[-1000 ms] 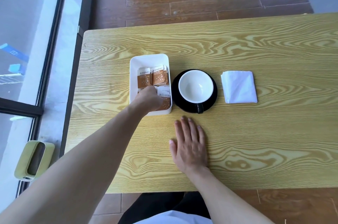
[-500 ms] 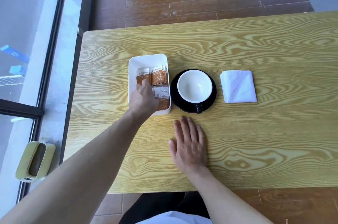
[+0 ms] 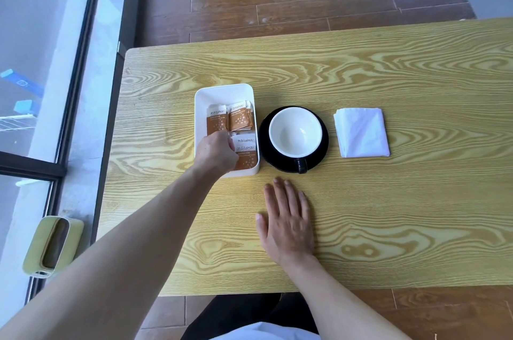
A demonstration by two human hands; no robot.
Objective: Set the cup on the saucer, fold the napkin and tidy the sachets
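A light wooden table [image 3: 361, 228] with bold, swirling grain stands on a floor of dark reddish-brown planks [image 3: 291, 0], daylight glinting off the boards. Along the left side runs floor-to-ceiling glazing in dark frames [image 3: 80, 42]. A pale green container [image 3: 51, 246], possibly a small bin, sits on the grey sill strip beside the glass.

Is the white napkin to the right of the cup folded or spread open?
Folded. The napkin lies as a compact square with layered edges along its left side, flat on the table.
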